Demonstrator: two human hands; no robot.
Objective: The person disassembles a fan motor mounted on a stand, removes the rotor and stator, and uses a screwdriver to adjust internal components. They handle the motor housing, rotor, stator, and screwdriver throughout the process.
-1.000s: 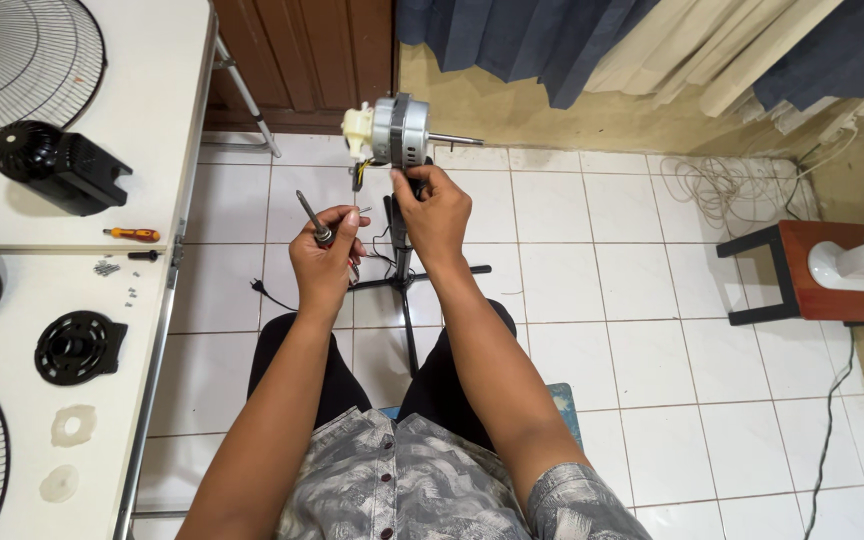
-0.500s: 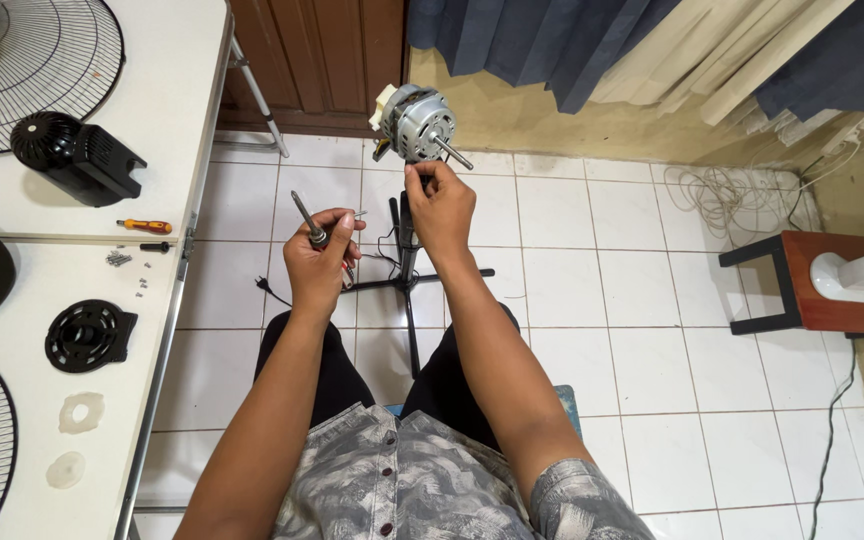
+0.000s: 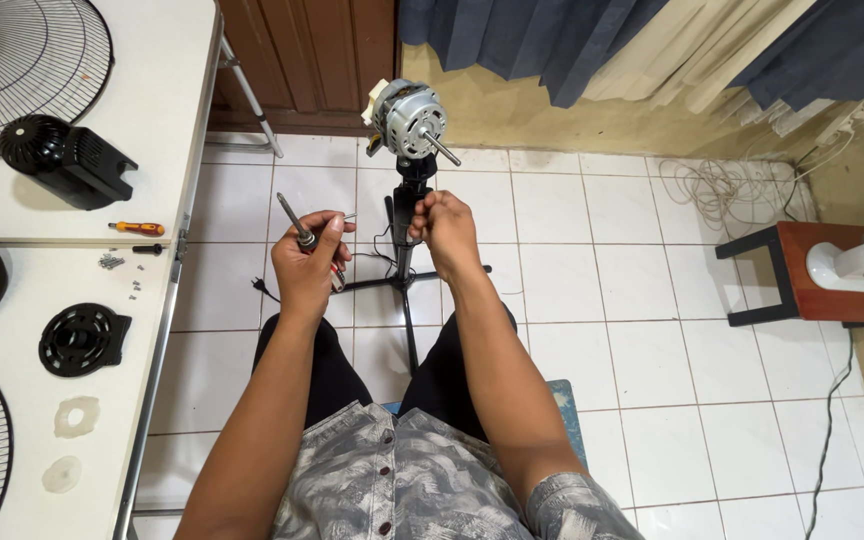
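A bare silver fan motor (image 3: 408, 117) with its shaft pointing toward me sits on top of a black stand pole (image 3: 403, 215) that rises from a cross base on the tiled floor. My right hand (image 3: 443, 232) grips the pole just below the motor. My left hand (image 3: 310, 262) is shut on a screwdriver (image 3: 295, 225), its metal shaft angled up and to the left, beside the pole and apart from it.
A white table (image 3: 167, 150) runs along the left, carrying wire fan guards (image 3: 22, 60), a black motor housing (image 3: 65, 157), a small orange screwdriver (image 3: 137, 228), loose screws and a round black part (image 3: 80, 340). At right stand a red stool (image 3: 812, 275), a white fan base and coiled cables.
The motor has turned so its shaft now points toward me. My right hand has come down from the motor to the pole beneath it. My left hand still holds the screwdriver.
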